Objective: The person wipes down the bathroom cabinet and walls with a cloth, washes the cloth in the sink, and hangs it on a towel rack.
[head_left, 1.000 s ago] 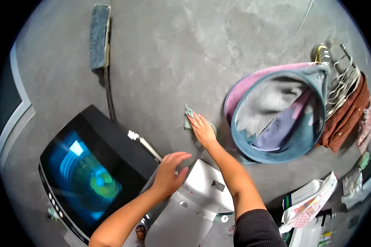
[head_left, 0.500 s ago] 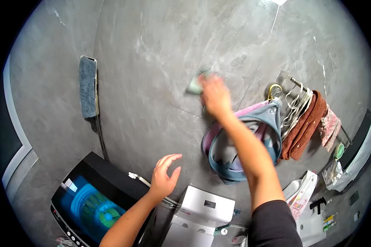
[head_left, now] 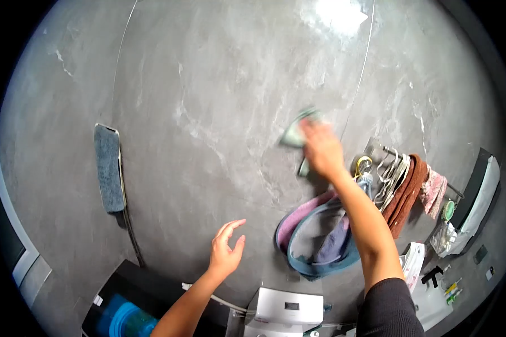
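Observation:
A pale green cloth (head_left: 293, 135) is in my right hand (head_left: 323, 149), pressed to the grey marbled wall tile (head_left: 208, 84). The hand and cloth are blurred by motion, and a loose end of the cloth shows below the hand. Just under my right forearm hang a blue-grey fabric piece (head_left: 323, 271) and a pink-purple one (head_left: 291, 223), partly hidden by the arm. My left hand (head_left: 226, 253) is lower and to the left, fingers apart and slightly bent, with nothing in it. It is held up in front of the wall.
A flat mop with a grey-blue pad (head_left: 108, 174) leans at the left above a black washing machine (head_left: 146, 286). A white toilet (head_left: 289, 303) is at the bottom centre. To the right are a brown towel (head_left: 405, 194) on a rail and a sink (head_left: 433, 306) with a black tap (head_left: 433, 275).
My view has tilted upward, so the mop, washing machine and toilet sit lower. My right hand with the cloth has moved right along the wall. The left hand keeps its open pose.

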A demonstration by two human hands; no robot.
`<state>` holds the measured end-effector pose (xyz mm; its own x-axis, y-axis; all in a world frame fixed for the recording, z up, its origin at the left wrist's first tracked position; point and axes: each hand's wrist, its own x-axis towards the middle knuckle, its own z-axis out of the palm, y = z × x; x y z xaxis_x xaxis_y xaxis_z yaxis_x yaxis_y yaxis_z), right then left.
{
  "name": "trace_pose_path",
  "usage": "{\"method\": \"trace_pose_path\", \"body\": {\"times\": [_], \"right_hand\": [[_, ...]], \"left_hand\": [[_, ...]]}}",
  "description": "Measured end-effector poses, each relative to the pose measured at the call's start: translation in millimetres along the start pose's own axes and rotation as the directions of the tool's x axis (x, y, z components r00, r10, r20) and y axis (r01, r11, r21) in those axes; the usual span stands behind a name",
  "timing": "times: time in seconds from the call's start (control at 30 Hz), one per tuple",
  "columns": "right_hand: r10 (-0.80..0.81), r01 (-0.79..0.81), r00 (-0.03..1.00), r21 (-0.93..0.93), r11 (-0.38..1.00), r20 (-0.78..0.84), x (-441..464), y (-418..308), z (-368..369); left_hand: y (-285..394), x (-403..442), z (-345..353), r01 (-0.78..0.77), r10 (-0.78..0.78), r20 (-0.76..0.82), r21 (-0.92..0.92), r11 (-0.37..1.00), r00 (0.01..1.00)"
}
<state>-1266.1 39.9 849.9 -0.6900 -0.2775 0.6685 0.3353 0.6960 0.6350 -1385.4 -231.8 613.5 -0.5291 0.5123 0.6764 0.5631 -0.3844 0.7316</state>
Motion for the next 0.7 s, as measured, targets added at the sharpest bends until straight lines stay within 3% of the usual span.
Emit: {"method": "trace_pose_path", "body": {"times": [0.03,0.07,0.13,0.17,0.2,0.27,0.3,0.33,0.4,0.43,0.47,0.5,0.53,0.6,0.63,0.67,0.7], "right_hand": [[0.227,-0.242,0.956,-0.061,0.968,-0.185,19.6,8.3,-7.6],[0.419,-0.474,0.827,-0.063,0.878,-0.375,37.6,14.1,-10.0],[0.506,-0.600,0.698,-0.030,0.799,-0.507,77.1,-4.8,15.2],[0.512,-0.555,0.747,0.027,0.832,-0.425,87.7,-24.9,26.3],[0.327,-0.364,0.892,-0.067,0.929,-0.312,90.4,-45.4,35.4],[0.070,-0.086,0.987,0.108,0.990,0.146,68.7,-91.6,47.1],[-0.175,0.180,0.961,-0.003,0.984,0.212,39.8,-102.9,63.5],[-0.503,0.463,0.837,0.214,0.860,0.214,19.6,-92.2,68.6],[-0.510,0.381,0.785,0.375,0.845,0.353,7.8,-38.2,43.8],[-0.193,0.115,0.911,0.226,0.967,0.364,16.2,-15.6,10.9],[0.137,-0.171,0.939,0.084,0.982,0.315,33.9,2.1,-19.0],[0.289,-0.290,0.957,-0.020,0.957,-0.019,54.9,17.5,-25.6],[0.381,-0.432,0.851,-0.071,0.899,-0.361,71.2,28.4,-27.5],[0.456,-0.563,0.712,-0.046,0.825,-0.534,108.6,7.7,13.4],[0.475,-0.525,0.772,-0.001,0.851,-0.422,109.6,-19.3,48.7],[0.369,-0.356,0.925,0.142,0.924,-0.085,113.7,-60.3,28.2],[0.181,-0.188,0.981,0.117,0.975,0.068,97.5,-94.3,46.5]], "left_hand": [[1.6,9.7,-5.0,-0.011,0.011,-0.034,0.005,1.000,0.999],[3.2,19.1,-10.1,-0.025,0.025,-0.059,0.012,1.000,0.998],[5.1,34.9,-18.3,-0.047,0.050,-0.103,0.032,0.998,0.993],[3.7,42.2,-19.5,-0.063,0.067,-0.125,0.032,0.997,0.990],[1.0,46.7,-18.8,-0.073,0.076,-0.137,0.030,0.997,0.988],[-1.2,48.6,-11.0,-0.071,0.070,-0.139,0.002,0.998,0.988],[-1.4,48.1,-9.3,-0.065,0.063,-0.120,-0.012,0.998,0.991],[-1.9,50.0,-9.2,-0.065,0.062,-0.102,-0.024,0.998,0.993],[-8.6,49.9,-15.5,-0.070,0.070,-0.057,0.001,0.998,0.996],[-13.1,51.0,-20.3,-0.074,0.075,-0.037,0.014,0.997,0.997],[-17.1,54.4,-26.1,-0.072,0.073,-0.048,0.018,0.997,0.996],[-21.1,58.7,-32.6,-0.070,0.072,-0.064,0.025,0.997,0.995],[-22.9,63.5,-37.3,-0.068,0.070,-0.077,0.035,0.997,0.995],[-15.4,78.6,-35.5,-0.090,0.093,-0.100,0.034,0.995,0.991],[-8.6,87.4,-30.8,-0.113,0.115,-0.102,0.028,0.993,0.988],[-2.1,94.2,-24.9,-0.135,0.136,-0.103,0.016,0.991,0.985],[2.0,100.2,-18.5,-0.168,0.168,-0.120,0.010,0.986,0.978]]}}
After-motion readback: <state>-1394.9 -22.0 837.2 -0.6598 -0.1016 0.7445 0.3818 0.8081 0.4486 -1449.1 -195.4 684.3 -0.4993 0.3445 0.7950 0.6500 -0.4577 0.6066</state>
